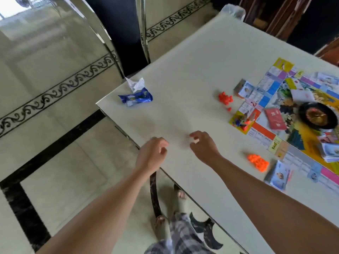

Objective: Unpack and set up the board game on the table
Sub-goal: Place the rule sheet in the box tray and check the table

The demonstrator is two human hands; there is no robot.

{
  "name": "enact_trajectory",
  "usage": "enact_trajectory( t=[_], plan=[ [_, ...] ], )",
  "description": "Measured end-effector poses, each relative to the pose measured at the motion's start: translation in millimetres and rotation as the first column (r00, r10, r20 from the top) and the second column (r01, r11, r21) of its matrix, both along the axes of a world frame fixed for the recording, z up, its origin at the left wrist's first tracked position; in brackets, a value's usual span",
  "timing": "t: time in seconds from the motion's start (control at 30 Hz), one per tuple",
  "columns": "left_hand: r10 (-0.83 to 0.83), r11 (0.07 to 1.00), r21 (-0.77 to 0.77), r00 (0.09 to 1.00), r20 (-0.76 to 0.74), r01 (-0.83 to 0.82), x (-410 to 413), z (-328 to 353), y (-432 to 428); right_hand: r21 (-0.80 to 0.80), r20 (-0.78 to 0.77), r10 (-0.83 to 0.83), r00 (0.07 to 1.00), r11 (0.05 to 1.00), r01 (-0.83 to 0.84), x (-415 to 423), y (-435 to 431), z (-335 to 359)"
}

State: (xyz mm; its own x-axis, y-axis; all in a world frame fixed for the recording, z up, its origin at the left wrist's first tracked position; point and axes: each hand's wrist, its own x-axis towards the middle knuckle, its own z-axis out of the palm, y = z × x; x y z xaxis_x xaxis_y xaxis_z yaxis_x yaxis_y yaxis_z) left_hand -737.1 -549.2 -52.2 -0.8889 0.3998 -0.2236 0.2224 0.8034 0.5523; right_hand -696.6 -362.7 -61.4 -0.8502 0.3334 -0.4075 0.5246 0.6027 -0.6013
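Far left, beyond my left hand: a crumpled blue foil wrapper (135,98) and a wad of crumpled white paper (135,84), touching, near the corner of the smooth white table (183,61).

My left hand (153,155) hovers at the table edge, fingers loosely curled, holding nothing. My right hand (202,145), just beside it, pinches a small pale piece (195,140) at the fingertips. What the piece is, I cannot tell.

Ahead and right of that hand is a heap of small red plastic pieces (225,99). Right of the wrist is a cluster of orange plastic pieces (258,162). Both lie just off the flat, colourfully printed game board (264,129), which lies unfolded and carries a round black wheel (318,117), a red card deck (275,119) and glossy paper card stacks (332,153).

Judgement: unpacking is largely done, and the step in hand is placing loose pieces. The next move calls for carrying the pinched piece rightward to the board with a light but secure pinch.
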Motion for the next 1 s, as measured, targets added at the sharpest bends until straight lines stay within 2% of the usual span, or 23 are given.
enact_trajectory(
  t=[0.17, 0.27, 0.37, 0.57, 0.77, 0.93, 1.0],
  plan=[
    [0.257, 0.963, 0.15, 0.933, -0.25, -0.225, -83, 10, -16, -0.074, -0.106, 0.039, 0.994, 0.996, -0.047, -78, -21, 3],
    [0.339, 0.938, 0.184, 0.895, -0.289, -0.295, -134, 18, -22, -0.152, -0.121, 0.001, 0.993, 0.988, -0.02, -123, -33, 8],
    [0.353, 0.933, 0.172, 0.89, -0.288, -0.315, -180, 24, -28, -0.167, -0.086, -0.01, 0.996, 0.986, -0.005, -165, -45, 9],
    [0.188, 0.982, 0.053, 0.955, -0.229, -0.181, -249, 24, -30, -0.064, -0.025, -0.065, 0.998, 0.996, 0.064, -221, -69, 5],
    [-0.077, 0.992, -0.112, 0.991, -0.109, 0.065, -288, -3, -24, 0.02, 0.09, -0.118, 0.989, 0.993, 0.117, -248, -88, -6],
    [-0.208, 0.97, -0.17, 0.955, -0.212, 0.174, -312, -17, -28, 0.038, 0.086, -0.196, 0.977, 0.98, 0.194, -249, -84, -11],
    [-0.259, 0.958, -0.186, 0.941, -0.216, 0.22, -321, -20, -26, -0.006, 0.05, -0.25, 0.967, 0.968, 0.251, -246, -79, -11]
  ],
)
